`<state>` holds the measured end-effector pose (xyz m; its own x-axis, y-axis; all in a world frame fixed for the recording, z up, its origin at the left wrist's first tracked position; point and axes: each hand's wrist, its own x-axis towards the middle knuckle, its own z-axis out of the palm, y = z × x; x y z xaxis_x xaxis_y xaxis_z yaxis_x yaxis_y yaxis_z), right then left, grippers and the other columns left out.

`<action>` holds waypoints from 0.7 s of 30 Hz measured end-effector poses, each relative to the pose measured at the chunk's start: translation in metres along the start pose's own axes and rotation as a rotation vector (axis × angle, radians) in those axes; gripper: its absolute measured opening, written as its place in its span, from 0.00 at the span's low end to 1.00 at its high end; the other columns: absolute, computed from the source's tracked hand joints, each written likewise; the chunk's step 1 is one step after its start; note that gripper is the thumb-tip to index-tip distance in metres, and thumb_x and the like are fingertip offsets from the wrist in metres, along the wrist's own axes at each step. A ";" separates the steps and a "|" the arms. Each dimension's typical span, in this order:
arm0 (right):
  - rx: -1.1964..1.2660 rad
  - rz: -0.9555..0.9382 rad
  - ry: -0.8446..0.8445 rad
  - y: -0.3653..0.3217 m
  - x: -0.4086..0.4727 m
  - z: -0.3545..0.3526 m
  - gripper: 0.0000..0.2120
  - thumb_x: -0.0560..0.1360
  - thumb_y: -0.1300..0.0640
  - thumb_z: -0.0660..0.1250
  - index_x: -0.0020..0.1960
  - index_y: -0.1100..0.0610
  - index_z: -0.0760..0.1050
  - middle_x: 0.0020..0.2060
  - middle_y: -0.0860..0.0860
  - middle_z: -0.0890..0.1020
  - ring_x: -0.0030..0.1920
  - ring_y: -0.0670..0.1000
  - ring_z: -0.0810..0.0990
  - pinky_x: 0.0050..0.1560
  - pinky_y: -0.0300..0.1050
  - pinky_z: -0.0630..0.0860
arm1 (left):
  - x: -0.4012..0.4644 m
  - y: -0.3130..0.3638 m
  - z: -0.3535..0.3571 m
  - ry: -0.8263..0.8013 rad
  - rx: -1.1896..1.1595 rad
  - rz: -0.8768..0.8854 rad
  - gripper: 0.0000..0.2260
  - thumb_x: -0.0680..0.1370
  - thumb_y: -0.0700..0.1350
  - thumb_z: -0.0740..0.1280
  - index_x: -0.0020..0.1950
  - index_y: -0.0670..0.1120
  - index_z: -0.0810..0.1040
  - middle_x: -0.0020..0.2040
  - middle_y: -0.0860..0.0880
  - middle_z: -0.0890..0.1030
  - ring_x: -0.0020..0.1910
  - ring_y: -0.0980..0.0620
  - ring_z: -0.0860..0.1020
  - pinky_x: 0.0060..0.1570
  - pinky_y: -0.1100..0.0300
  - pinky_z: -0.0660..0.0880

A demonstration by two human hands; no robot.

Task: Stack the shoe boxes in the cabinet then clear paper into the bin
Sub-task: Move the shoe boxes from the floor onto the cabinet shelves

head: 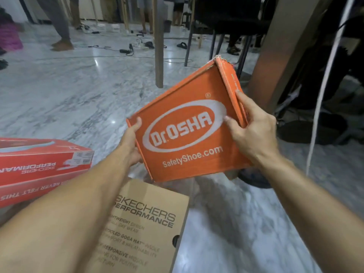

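Observation:
An orange Dr.OSHA shoe box (189, 107) is held tilted above the marble floor, lid facing me. My left hand (133, 142) grips its lower left corner, thumb on the lid. My right hand (254, 131) clasps its right side, fingers on the lid and edge. Below it lies a brown Skechers box (149, 223) flat on the floor. A red Skechers box (45, 168) sits to the left, partly behind my left forearm. No cabinet, paper or bin is in view.
A wooden post (158, 42) stands on the floor ahead. A wide brown panel (283, 56) rises at the right with dark equipment and a white cable (323, 91) behind it. Cables, sandals and other people's legs fill the far floor.

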<state>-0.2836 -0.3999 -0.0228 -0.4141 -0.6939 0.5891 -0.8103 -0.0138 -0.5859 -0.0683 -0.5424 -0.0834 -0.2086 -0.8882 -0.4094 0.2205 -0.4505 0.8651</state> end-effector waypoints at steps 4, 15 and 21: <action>-0.002 0.052 0.073 -0.006 0.019 -0.008 0.29 0.76 0.52 0.68 0.75 0.48 0.65 0.63 0.53 0.75 0.60 0.49 0.75 0.66 0.39 0.66 | 0.006 0.036 -0.008 -0.016 0.130 0.152 0.13 0.76 0.56 0.67 0.59 0.58 0.74 0.46 0.50 0.78 0.43 0.48 0.76 0.40 0.51 0.75; 0.155 0.156 -0.143 -0.048 0.037 -0.036 0.18 0.68 0.55 0.75 0.56 0.47 0.75 0.44 0.36 0.79 0.46 0.43 0.79 0.60 0.44 0.74 | -0.063 0.072 -0.073 0.003 0.310 0.367 0.26 0.61 0.41 0.80 0.58 0.46 0.79 0.55 0.49 0.83 0.48 0.56 0.83 0.44 0.60 0.78; 0.279 0.112 -0.541 -0.107 0.012 -0.087 0.24 0.61 0.57 0.83 0.49 0.47 0.73 0.43 0.38 0.80 0.36 0.31 0.80 0.36 0.25 0.72 | -0.184 0.099 -0.098 -0.069 0.536 0.447 0.26 0.61 0.32 0.79 0.50 0.51 0.74 0.38 0.67 0.83 0.39 0.71 0.80 0.37 0.74 0.75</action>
<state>-0.2374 -0.3440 0.0952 -0.1621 -0.9677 0.1931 -0.6047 -0.0572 -0.7944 0.0850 -0.4321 0.0490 -0.2712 -0.9623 0.0226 -0.1973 0.0785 0.9772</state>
